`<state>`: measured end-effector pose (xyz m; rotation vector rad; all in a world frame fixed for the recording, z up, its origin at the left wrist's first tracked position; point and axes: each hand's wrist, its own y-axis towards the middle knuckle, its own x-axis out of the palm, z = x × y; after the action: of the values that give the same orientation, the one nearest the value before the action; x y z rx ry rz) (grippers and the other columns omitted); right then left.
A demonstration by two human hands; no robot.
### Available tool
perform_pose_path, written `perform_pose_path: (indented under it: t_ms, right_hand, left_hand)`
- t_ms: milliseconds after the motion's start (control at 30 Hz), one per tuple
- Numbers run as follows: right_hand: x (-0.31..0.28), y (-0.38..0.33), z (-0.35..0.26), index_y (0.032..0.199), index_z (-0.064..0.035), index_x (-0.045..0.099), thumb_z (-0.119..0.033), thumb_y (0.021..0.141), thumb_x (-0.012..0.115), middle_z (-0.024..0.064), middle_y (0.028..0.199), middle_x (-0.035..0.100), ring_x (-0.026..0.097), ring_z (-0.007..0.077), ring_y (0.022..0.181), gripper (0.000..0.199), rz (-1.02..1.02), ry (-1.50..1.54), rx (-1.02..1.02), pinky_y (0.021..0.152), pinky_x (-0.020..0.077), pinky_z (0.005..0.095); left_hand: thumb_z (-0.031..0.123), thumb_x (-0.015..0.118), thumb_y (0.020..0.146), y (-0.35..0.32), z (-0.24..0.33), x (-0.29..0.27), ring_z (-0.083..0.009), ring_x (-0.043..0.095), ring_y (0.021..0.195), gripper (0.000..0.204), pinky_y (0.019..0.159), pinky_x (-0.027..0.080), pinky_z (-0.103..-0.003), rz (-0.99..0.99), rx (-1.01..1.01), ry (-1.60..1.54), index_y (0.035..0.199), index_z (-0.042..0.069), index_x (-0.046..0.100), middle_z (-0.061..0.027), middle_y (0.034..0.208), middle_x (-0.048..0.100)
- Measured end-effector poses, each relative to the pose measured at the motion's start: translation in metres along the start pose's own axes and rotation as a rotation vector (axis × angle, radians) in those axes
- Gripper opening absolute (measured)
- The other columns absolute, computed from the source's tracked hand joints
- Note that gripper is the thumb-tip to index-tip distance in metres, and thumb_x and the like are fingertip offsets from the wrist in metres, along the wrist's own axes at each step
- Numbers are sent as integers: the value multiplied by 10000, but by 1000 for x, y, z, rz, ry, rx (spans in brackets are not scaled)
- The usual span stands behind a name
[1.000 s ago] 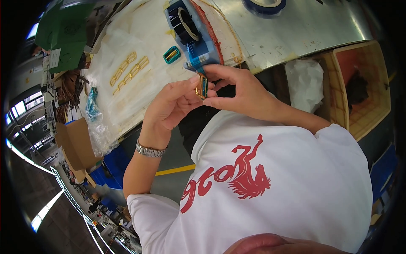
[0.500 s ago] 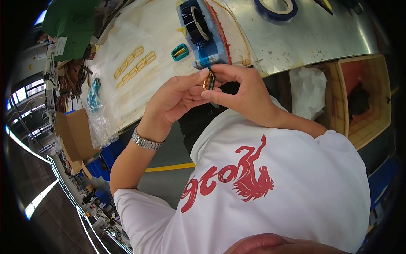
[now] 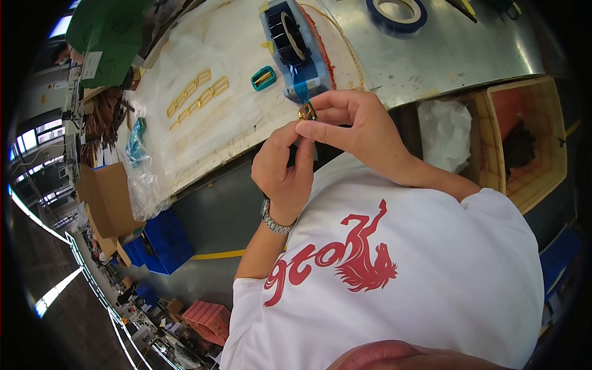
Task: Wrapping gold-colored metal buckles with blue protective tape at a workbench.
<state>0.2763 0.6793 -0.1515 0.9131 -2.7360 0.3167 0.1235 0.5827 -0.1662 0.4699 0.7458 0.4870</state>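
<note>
Both hands have shifted right and a little nearer since the earlier frame, and the small buckle has come with them. Biggest thing in view is the metal table (image 3: pixel 444 55), with a pale sheet (image 3: pixel 203 129) spread over its left part. On the right sits an orange crate (image 3: pixel 536 172). At the far edge stands a blue tape dispenser (image 3: pixel 293 43), and right of it a blue tape roll (image 3: pixel 394 12). Left on the sheet lies a row of gold buckles (image 3: pixel 197 92), a teal one (image 3: pixel 264 78) beside them. Right hand (image 3: pixel 354 126) and left hand (image 3: pixel 283 169) are together, fingertips pinching the small buckle (image 3: pixel 307 112) just below the dispenser.
</note>
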Motion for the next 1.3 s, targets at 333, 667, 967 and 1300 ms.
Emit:
perform_pose_path:
  t_ms: [333,667,967,1300]
  right_hand:
    - [-8,-28,7,1227,63,714,-209,1039,789,113,1110,816,751,118,1007,338,-108,112,220,899,581,265]
    - [-26,-17,42,1342,58,666,-87,1011,749,139,1171,804,760,171,1097,371,-213,113,174,962,588,304]
    - [-22,0,31,1457,100,579,-70,935,826,167,1158,821,784,215,1064,602,-158,-78,-145,939,613,349]
    - [-6,-8,25,1412,105,598,-125,945,862,156,1085,841,770,132,969,584,-85,9,-98,873,590,296]
  left_hand:
    - [-15,811,952,-5,9,-15,-183,790,731,132,681,597,-262,-174,-208,-123,1079,-26,779,-116,865,801]
    - [91,752,1049,65,-12,-30,-130,735,672,163,638,599,-245,-591,-690,-464,1060,-68,780,-76,829,776]
    - [151,784,1032,88,-25,-34,-134,697,601,201,557,580,-264,-703,-898,-565,1013,-49,769,-61,771,731]
    - [220,795,1029,103,-24,-40,-109,596,506,235,468,509,-263,-746,-1185,-739,1024,-13,766,-7,686,640]
